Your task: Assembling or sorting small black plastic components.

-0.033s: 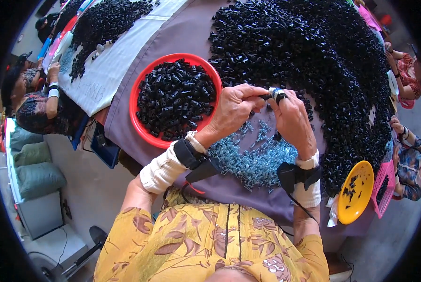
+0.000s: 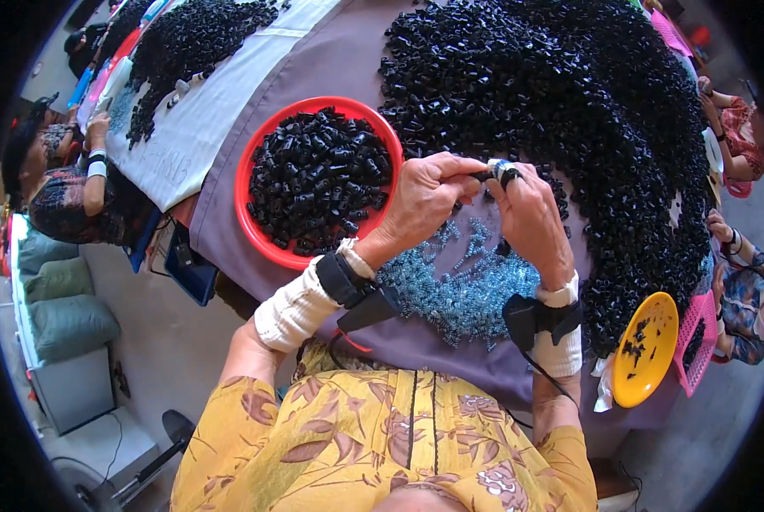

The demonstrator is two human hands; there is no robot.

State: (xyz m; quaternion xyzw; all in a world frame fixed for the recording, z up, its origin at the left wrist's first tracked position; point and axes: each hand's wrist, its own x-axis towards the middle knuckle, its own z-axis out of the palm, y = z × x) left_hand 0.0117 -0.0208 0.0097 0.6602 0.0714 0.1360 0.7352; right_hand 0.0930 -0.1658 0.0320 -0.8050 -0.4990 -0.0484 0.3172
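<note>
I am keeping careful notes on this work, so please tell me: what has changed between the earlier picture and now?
Nothing has visibly changed. The left hand and right hand remain together at the fingertips; the red basin, black pile and yellow plate stayed put.

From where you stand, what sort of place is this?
Probably a workshop for small parts: a big heap of shiny black pieces, a round red plastic basin holding more, and scattered translucent blue pieces.

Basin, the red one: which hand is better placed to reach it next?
Left, I'd judge: the left hand is nearer the basin, while the right hand is farther off, beyond the left.
</note>
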